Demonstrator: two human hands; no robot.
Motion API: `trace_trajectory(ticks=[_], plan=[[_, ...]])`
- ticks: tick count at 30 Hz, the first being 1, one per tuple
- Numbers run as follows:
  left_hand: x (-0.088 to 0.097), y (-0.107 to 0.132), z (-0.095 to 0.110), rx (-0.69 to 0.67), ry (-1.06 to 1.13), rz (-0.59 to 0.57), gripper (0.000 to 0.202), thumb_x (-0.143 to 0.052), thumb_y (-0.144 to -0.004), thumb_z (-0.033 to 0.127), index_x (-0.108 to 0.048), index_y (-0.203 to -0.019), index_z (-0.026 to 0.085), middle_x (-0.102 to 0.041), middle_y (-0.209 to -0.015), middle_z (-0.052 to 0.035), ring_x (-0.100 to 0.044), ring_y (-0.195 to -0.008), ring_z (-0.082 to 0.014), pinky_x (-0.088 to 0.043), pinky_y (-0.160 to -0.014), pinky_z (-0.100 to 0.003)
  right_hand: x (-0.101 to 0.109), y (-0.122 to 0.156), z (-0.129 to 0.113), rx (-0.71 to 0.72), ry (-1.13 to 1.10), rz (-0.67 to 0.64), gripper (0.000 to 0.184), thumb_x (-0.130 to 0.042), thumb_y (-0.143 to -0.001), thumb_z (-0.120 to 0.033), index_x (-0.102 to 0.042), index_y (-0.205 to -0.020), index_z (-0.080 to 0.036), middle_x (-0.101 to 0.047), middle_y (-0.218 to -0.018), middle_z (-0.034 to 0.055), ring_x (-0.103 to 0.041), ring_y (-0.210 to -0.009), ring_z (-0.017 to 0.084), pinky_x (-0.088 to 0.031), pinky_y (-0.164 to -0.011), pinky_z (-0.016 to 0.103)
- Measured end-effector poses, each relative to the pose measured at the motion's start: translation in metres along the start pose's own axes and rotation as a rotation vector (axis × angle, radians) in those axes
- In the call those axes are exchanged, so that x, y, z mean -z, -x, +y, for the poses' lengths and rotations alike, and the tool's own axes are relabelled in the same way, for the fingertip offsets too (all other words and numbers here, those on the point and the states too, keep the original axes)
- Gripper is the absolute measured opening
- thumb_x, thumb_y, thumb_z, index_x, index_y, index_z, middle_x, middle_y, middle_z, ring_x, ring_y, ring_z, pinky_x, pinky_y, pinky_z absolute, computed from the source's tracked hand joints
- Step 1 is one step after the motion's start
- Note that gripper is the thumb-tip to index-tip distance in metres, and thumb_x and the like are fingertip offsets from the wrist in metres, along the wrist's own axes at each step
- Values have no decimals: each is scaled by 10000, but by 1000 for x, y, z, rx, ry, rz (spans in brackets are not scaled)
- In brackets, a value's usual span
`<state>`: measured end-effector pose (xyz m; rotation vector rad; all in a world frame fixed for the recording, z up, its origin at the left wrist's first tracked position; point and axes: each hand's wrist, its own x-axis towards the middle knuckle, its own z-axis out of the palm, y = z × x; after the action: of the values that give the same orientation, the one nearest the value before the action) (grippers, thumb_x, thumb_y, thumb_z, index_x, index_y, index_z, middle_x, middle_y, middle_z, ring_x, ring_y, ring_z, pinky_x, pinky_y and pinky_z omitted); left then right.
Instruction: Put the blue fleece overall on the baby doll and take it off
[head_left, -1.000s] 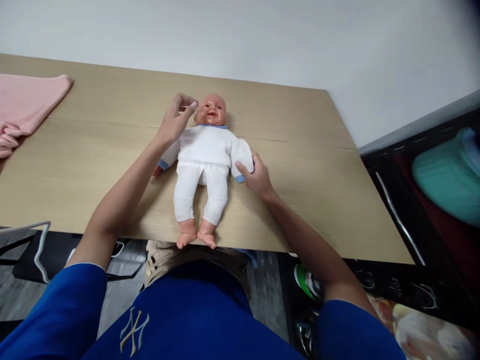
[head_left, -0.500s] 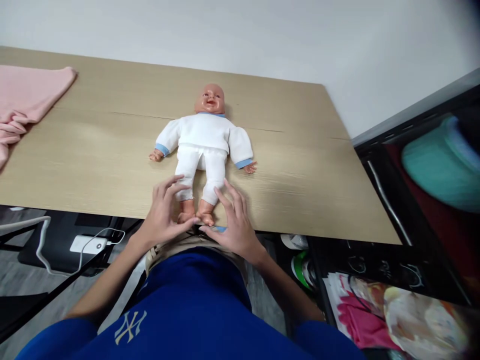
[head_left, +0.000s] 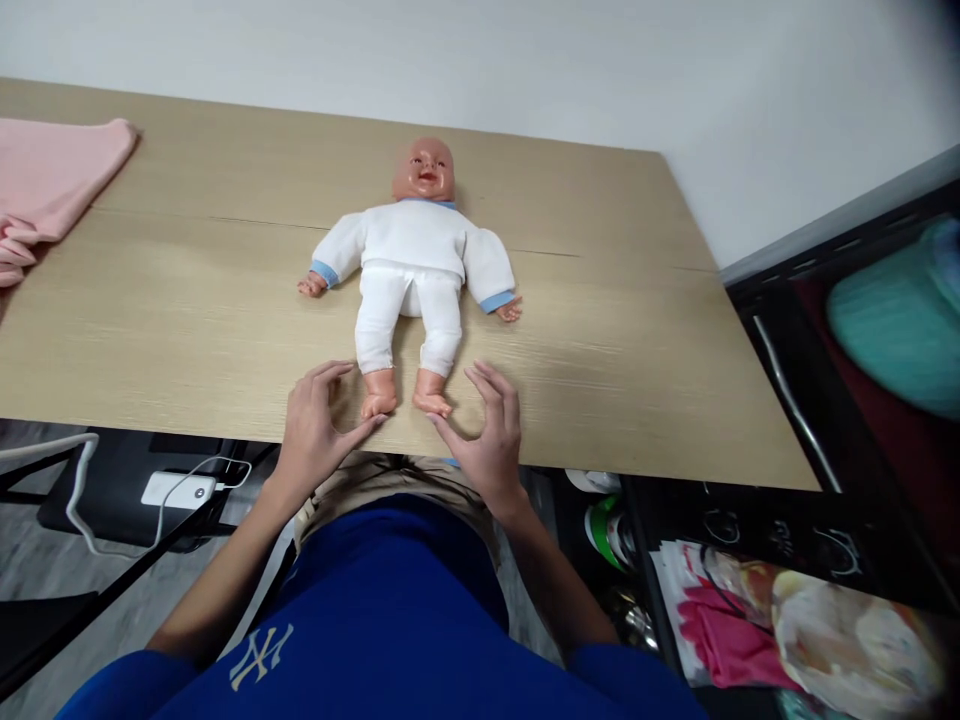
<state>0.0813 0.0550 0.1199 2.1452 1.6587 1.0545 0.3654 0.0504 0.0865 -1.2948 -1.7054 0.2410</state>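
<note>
When working at the feet of the doll, note its position first: flat on its back at mid-table, head toward the wall, legs toward the near edge, dressed in a white top and trousers with blue cuffs.

Left hand just left of the feet, right hand just right of them. Fingers of both spread apart and curled, clamped on nothing. Thumb tips just beside the feet; contact not clear from this view.

Judged best practice:
- Bring both hands in evenly, one to each foot.
- Grip at the ankles rather than at the loose trouser cloth.
- Avoid dragging the doll past the near edge, close behind the feet.

Support surface: light wood-grain table, with a seam running across at the doll's shoulder level. Pink cloth at the far left corner, well apart. Plain white wall behind. Below the table at left, a white adapter with cable. At right, a dark rack holding a teal item.
</note>
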Motion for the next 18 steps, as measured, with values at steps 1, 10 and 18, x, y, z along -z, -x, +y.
trace_trajectory(ticks=[1,10,18], plan=[[-2,3,3,-5,-24,32,765,-937,-1003,612,-567,-1599,304,-715,-1564,-175,-727,-1387,-406,-597,-1184,-637,0,11,7,-31,7,6,672,-851,-1047,-404,-595,-1666,-350,-662,-1652,196,-627,-1604,473,-517,-1362,817],[-65,91,-23,-466,275,-461,128,-697,-1106,397,-803,-1088,328,-847,-939,-55,-803,-823,-273,-685,-831,-495,2,151,79,-84,-38,-165,95,-792,-928,-489,-726,-921,-420,-794,-876,46,-765,-828,386,-706,-829,694],[-147,64,-48,215,381,-761,611,-618,-1076,722,-797,-1379,223,-874,-1366,-177,-716,-1480,-424,-577,-1285,-575,-16,147,99,-316,102,-321,240,-667,-1020,-292,-840,-1169,-219,-828,-1179,196,-730,-1244,424,-611,-1117,643]])
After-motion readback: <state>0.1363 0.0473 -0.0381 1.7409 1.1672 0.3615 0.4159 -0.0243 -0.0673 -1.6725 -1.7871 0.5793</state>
